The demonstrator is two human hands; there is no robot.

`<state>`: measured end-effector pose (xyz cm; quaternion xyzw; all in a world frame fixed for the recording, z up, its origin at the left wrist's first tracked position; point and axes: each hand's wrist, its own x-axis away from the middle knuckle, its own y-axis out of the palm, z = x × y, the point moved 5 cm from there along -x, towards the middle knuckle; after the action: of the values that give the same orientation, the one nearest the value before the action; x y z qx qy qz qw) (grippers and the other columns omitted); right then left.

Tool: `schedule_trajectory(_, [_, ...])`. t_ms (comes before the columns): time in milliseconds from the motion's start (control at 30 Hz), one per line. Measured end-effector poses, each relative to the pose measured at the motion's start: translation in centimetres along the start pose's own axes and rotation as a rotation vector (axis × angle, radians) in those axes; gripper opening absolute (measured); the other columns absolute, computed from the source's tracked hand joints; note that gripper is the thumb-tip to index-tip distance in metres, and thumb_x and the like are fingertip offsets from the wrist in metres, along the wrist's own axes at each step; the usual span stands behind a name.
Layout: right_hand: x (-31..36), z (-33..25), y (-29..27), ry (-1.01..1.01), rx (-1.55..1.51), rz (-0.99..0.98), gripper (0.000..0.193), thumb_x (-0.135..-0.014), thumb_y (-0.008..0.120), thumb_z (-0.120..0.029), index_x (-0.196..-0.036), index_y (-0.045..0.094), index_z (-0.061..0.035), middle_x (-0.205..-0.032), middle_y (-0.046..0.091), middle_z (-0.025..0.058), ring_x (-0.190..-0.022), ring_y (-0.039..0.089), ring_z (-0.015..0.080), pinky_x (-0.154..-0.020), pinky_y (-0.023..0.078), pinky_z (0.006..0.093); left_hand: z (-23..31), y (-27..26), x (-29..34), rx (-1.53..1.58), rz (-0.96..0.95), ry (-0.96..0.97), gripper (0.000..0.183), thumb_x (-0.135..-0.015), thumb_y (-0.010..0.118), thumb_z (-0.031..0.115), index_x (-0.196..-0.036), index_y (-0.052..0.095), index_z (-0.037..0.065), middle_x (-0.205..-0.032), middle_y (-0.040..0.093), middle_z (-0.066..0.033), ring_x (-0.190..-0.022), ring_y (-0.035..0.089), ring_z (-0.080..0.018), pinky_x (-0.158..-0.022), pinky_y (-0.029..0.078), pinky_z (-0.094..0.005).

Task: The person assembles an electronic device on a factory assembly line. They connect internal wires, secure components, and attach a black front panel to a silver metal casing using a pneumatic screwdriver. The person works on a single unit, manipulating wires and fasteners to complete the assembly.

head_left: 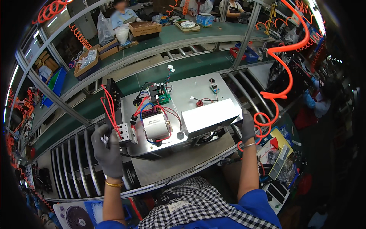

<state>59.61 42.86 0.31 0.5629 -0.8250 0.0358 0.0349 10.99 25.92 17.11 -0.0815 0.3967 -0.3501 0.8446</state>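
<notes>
A metal chassis (133, 105) carrying electrical parts lies across the roller line in front of me. On it are a silver capacitor can (156, 126), a green circuit board (164, 100), red and blue wires and a long white metal box (209, 116). My left hand (106, 150), in a grey glove, is beside the white circuit breaker (124, 132) at the chassis's left end. Its fingers curl around small whitish bits too unclear to name. Gloved likewise, my right hand (247, 128) grips the chassis's right end by the white box; some fingertips are hidden.
Metal rollers (78, 162) run to the left, and more rollers (249, 89) lie at the right. An orange coiled hose (288, 76) hangs close to my right hand. Cardboard boxes (145, 28) stand on the far green bench, with people behind it. Cluttered parts (282, 160) lie at right.
</notes>
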Motion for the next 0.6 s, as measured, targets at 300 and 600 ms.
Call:
schedule_trajectory(300, [-4.3, 1.5, -0.6, -0.104, 0.422, 0.022, 0.048, -0.097, 0.055, -0.046, -0.100, 0.067, 0.0008, -0.068, 0.054, 0.0034, -0.052, 0.048, 0.0102, -0.046, 0.046, 0.0283, -2.1, 1.5, 1.4, -0.011, 0.386, 0.199, 0.017, -0.091, 0.062, 0.004, -0.107, 0.063, -0.002, -0.106, 0.060, -0.0126, -0.098, 0.061, -0.0240, -0.086, 0.051, -0.0346])
schedule_trajectory(600, [5.5, 1.2, -0.4, 0.097, 0.335, 0.044, 0.047, -0.101, 0.049, -0.043, -0.081, 0.063, -0.0023, -0.056, 0.048, -0.0011, -0.046, 0.049, 0.0089, -0.038, 0.035, 0.0270, -6.8, -0.5, -2.7, -0.062, 0.482, 0.280, 0.016, -0.092, 0.059, 0.001, -0.107, 0.065, -0.003, -0.104, 0.067, -0.0172, -0.096, 0.065, -0.0282, -0.086, 0.052, -0.0370])
